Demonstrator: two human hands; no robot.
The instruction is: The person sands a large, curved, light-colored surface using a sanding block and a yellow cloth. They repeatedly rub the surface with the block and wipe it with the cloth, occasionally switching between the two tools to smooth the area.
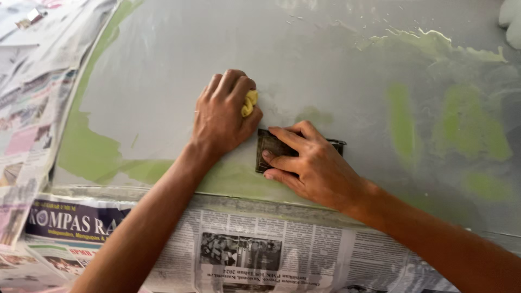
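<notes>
My left hand (221,114) is closed around a small yellow sponge (249,102), of which only an edge shows past the fingers, and it presses against a grey panel (179,70). Right beside it, my right hand (310,161) lies flat on a dark rectangular sanding sheet (267,147), fingers spread over it and holding it against the same panel. The panel is wet and dull grey with patches of green filler (87,152) showing through. The two hands almost touch near the panel's middle.
Newspaper (239,249) is taped along the panel's lower edge and more newspaper (32,92) covers the left side. Larger green patches (472,127) sit on the right of the panel. A white object (511,21) shows at the top right corner.
</notes>
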